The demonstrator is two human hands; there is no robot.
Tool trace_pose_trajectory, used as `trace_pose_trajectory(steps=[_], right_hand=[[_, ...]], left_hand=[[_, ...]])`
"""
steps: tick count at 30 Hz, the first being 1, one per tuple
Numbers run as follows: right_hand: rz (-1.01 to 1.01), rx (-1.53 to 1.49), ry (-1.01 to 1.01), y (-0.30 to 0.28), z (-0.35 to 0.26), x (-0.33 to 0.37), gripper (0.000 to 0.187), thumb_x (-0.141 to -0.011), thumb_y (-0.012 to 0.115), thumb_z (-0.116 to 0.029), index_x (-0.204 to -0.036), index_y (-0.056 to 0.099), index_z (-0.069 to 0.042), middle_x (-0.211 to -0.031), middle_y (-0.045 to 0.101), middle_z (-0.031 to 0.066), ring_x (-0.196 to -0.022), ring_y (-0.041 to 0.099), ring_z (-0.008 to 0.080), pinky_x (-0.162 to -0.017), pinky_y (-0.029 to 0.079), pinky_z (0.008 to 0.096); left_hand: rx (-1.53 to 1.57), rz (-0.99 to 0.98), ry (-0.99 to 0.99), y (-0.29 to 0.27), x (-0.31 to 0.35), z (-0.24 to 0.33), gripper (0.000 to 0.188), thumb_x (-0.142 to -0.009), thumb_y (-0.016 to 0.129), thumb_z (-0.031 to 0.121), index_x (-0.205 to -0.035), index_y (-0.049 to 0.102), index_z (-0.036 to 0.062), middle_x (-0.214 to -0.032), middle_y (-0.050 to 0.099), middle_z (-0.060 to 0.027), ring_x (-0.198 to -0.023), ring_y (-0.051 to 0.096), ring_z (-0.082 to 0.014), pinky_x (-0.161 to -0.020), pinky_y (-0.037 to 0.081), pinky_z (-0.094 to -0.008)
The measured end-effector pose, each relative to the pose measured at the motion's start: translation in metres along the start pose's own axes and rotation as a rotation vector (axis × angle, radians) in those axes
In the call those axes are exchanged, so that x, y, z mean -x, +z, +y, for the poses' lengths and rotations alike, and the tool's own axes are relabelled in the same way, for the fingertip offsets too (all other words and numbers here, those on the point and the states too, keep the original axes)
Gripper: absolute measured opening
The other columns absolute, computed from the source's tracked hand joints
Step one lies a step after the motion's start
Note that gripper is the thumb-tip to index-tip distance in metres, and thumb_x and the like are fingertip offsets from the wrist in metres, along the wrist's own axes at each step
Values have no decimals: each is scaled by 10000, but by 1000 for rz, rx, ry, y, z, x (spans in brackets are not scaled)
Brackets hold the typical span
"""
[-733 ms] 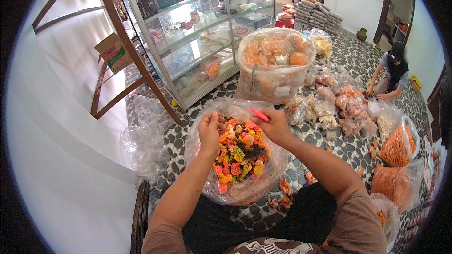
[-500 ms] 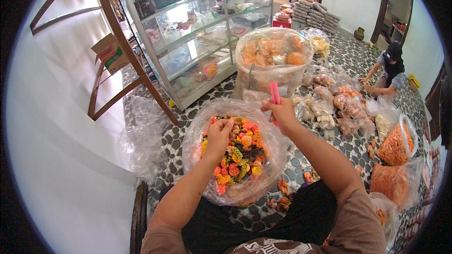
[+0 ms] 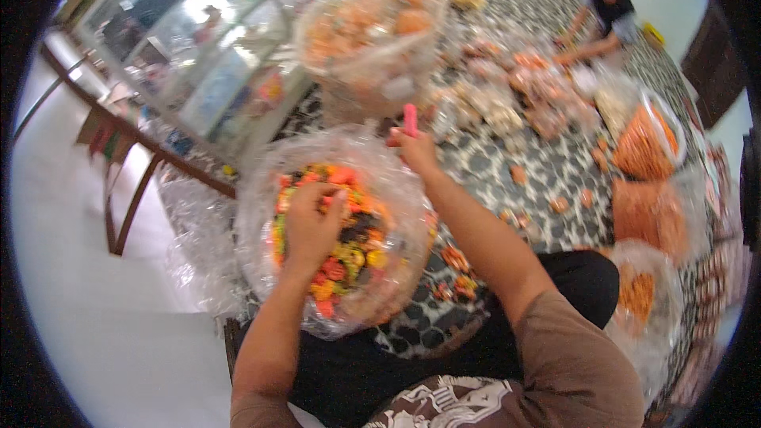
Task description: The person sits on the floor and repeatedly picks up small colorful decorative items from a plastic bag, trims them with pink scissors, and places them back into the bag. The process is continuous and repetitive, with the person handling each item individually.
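Note:
A large clear plastic bag (image 3: 258,250) stands open in front of me, filled with crinkled snack pieces (image 3: 349,257) in orange, yellow, green and dark brown. Over the left part of these pieces is my left hand (image 3: 311,226), its fingers curled together; blur hides what they hold, if anything. At the bag's far right rim, my right hand (image 3: 416,152) is closed round a slim, flat pink strip (image 3: 411,117), which points upward. The lower part of the strip is hidden in the fist.
Beyond stands a tall bag of orange packets (image 3: 369,32), near a glass display case (image 3: 214,55). Small filled bags (image 3: 547,95) lie toward a crouching person (image 3: 606,12). Bags of orange snacks (image 3: 646,147) line the right. Loose pieces (image 3: 456,273) lie on the pebble-patterned floor.
The view has swung, so the bag and case appear further left and tilted. My left hand still hovers at the snack pieces, and my right hand still grips the pink strip.

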State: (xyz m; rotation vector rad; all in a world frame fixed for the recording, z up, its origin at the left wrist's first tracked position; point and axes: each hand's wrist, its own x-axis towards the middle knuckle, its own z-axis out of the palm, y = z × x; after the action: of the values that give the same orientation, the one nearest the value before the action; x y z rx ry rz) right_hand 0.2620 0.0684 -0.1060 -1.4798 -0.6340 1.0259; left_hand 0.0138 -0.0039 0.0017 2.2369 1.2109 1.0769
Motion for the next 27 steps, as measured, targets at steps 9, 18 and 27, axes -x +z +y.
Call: trace_pose_trajectory(steps=[9,18,27], right_hand=[[496,640,35,-163,205,19,294,-869,740,-270,-1101,730,-90,-1008,706,190,-924,703,405,-797,546,508],[443,1030,428,-271,256,46,463,-911,677,-198,-1355,558,-142,-1384,494,217,-1079,686,414,-837,575,527],[360,1083,467,-292,269,38,449,-921,700,-225,-1338,541,-177,-1321,553,197,-1101,678,416,-909,555,522]], left_hand=[[-173,-117,112,20,3,37,111,-889,728,114,-925,691,16,-948,690,-146,-926,633,-320,-864,476,-409],[-157,-104,176,39,1,50,75,-870,725,49,-894,666,9,-915,667,-123,-889,605,-297,-830,463,-397],[-120,-104,230,33,2,57,82,-851,740,36,-885,670,11,-902,673,-128,-872,619,-302,-802,476,-398]])
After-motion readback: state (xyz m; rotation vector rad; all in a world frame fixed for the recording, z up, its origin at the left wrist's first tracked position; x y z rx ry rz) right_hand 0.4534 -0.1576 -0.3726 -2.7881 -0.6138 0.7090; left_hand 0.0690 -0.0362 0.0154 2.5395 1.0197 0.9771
